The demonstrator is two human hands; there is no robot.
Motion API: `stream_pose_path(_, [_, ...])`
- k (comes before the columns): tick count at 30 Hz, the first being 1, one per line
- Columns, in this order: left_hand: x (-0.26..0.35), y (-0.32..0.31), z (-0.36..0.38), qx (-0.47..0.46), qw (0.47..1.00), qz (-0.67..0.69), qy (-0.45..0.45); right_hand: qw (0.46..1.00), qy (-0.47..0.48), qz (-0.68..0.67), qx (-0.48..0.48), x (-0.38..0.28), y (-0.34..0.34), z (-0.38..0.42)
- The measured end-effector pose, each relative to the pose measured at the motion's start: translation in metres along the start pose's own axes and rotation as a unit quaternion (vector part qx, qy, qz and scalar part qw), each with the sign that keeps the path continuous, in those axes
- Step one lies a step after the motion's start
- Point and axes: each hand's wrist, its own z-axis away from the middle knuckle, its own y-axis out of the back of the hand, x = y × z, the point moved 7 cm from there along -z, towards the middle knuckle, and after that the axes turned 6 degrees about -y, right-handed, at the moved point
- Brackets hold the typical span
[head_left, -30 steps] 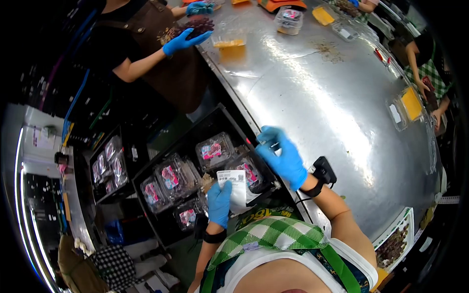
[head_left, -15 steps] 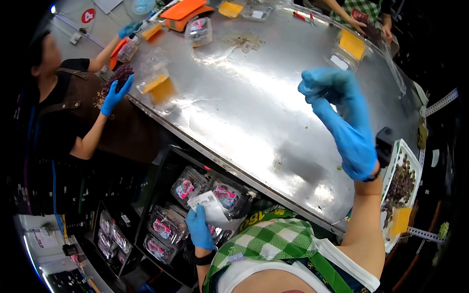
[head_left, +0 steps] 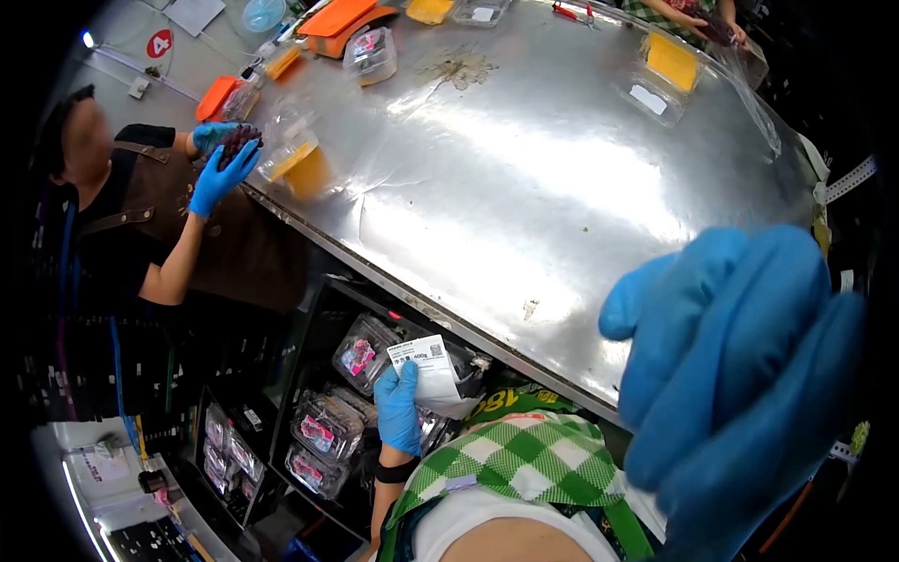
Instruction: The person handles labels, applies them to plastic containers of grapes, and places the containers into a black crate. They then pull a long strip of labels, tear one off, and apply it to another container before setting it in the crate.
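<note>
My left hand (head_left: pixel 399 421), in a blue glove, pinches a small stack of white printed labels (head_left: pixel 423 367) marked 400g. It is above clear clamshell boxes (head_left: pixel 365 352) with pink labels, which sit in a dark crate below the table edge. Very near the camera, my right hand (head_left: pixel 730 375) looms at the right, also gloved in blue. Its fingers are curled and pressed together. Anything inside them is hidden from view.
A metal table (head_left: pixel 524 206) spans the middle. At the left, a co-worker in blue gloves holds dark grapes (head_left: pixel 241 145) beside an open box with a yellow pad (head_left: pixel 306 170). An orange scale (head_left: pixel 346 28) and red-handled snips (head_left: pixel 573 13) are farther back. Another person's hands show top right.
My right hand has come down from over the table and closer to the camera. My left hand has risen slightly, turning the labels. The co-worker's hands have come together at the grapes.
</note>
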Motion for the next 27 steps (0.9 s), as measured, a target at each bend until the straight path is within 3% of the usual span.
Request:
stream_pose_path(6, [-0.001, 0.0, -0.003, 0.015, 0.999, 0.035, -0.006, 0.981, 0.093, 0.008, -0.17, -0.005, -0.021, -0.002])
stream_pose_path(10, [0.006, -0.005, 0.003, 0.005, 0.999, 0.036, 0.003, 0.955, 0.07, 0.019, -0.288, 0.014, -0.059, -0.012])
stream_pose_path(13, [-0.025, 0.009, 0.01, -0.023, 0.999, 0.015, 0.03, 0.932, 0.003, 0.027, -0.362, 0.057, -0.084, -0.003])
stream_pose_path(15, [-0.011, -0.001, 0.026, -0.044, 0.998, -0.01, 0.035, 0.913, -0.058, 0.051, -0.401, 0.115, -0.096, 0.007])
stream_pose_path(16, [-0.008, -0.004, 0.033, -0.072, 0.996, -0.009, 0.045, 0.9, -0.161, 0.044, -0.402, 0.157, -0.094, 0.021])
stream_pose_path(18, [-0.022, 0.0, 0.046, -0.133, 0.989, 0.02, 0.063, 0.849, -0.273, 0.097, -0.442, 0.229, -0.085, 0.05])
stream_pose_path(20, [-0.028, 0.004, 0.057, -0.145, 0.984, 0.093, 0.036, 0.806, -0.299, 0.199, -0.471, 0.281, -0.068, 0.078])
stream_pose_path(27, [-0.036, 0.044, 0.081, -0.106, 0.988, 0.114, -0.007, 0.758, -0.388, 0.173, -0.495, 0.323, -0.059, 0.148])
